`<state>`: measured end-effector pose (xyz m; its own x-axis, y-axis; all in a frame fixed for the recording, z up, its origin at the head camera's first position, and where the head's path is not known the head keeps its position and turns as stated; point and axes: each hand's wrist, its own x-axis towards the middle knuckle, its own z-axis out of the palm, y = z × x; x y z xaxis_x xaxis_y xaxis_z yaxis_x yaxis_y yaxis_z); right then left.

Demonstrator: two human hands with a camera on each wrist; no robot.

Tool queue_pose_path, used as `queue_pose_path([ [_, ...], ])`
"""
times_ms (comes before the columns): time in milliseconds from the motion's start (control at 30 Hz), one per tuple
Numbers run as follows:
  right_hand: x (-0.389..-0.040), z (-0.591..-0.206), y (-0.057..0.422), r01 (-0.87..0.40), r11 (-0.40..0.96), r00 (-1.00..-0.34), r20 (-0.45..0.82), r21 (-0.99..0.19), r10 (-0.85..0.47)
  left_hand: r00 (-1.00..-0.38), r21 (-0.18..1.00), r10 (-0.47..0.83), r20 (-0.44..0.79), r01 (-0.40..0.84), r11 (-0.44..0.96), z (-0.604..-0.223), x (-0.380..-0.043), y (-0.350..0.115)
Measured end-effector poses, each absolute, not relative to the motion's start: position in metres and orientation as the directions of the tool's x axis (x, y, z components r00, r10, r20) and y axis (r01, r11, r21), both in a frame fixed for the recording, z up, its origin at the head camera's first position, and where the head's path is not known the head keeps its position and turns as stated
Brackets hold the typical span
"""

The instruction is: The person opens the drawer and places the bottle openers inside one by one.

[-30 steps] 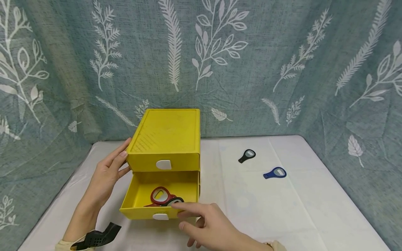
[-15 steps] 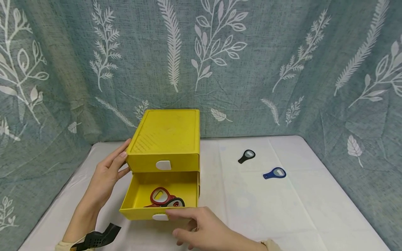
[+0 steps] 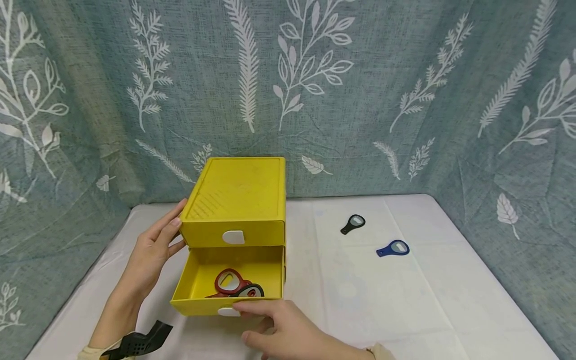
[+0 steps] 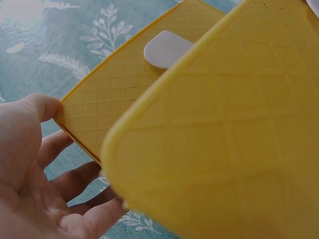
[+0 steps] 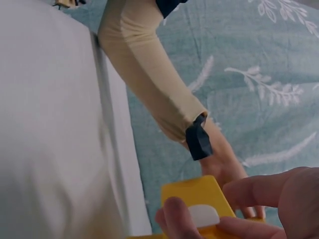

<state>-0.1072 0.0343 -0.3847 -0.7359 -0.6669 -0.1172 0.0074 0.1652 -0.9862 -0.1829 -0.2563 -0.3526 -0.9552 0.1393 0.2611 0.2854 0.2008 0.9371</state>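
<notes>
A yellow two-drawer box (image 3: pixel 238 187) stands on the table, its lower drawer (image 3: pixel 202 280) pulled out and its upper one closed. Inside the lower drawer, a red bottle opener (image 3: pixel 219 282) and a black bottle opener (image 3: pixel 256 286) overlap. My left hand (image 3: pixel 150 250) rests against the box's left side, thumb at the front corner of the upper drawer, as the left wrist view shows. My right hand (image 3: pixel 283 327) touches the lower drawer's front, index finger straight beside its white pull tab (image 3: pixel 228 312); the thumb sits lower, in front of the panel.
On the white tablecloth (image 3: pixel 342 300) to the right lie another black bottle opener (image 3: pixel 353 224) and a blue bottle opener (image 3: pixel 393 248). A blue-green curtain (image 3: pixel 333 150) with white leaf prints hangs behind and at both sides. The upper drawer has a white pull tab (image 3: pixel 233 237).
My right hand has slid left and slightly down along the lower drawer's front to its pull tab, uncovering more of the black bottle opener. My left hand and the drawer have stayed put.
</notes>
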Motion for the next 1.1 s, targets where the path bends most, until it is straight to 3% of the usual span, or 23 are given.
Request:
queue_pose_path([
  [133,-0.107,-0.386,0.032,0.013,0.17,-0.742,-0.124,-0.985,-0.659,-0.955,0.938,0.14,0.263,0.287,0.194,-0.353,-0.183,-0.256],
  [367,-0.104,-0.399,0.022,-0.138,0.067,-0.815,0.075,-0.988,-0.574,-0.954,0.941,0.139,0.264,0.287,0.181,-0.354,-0.183,-0.258],
  [667,-0.102,-0.411,0.005,-0.242,0.023,-0.894,0.214,-0.97,-0.393,-0.955,0.939,0.139,0.263,0.286,0.192,-0.353,-0.182,-0.257],
  [1100,-0.106,-0.421,-0.003,-0.511,0.164,-0.845,0.457,-0.844,-0.278,-0.955,0.939,0.139,0.262,0.285,0.194,-0.353,-0.182,-0.256],
])
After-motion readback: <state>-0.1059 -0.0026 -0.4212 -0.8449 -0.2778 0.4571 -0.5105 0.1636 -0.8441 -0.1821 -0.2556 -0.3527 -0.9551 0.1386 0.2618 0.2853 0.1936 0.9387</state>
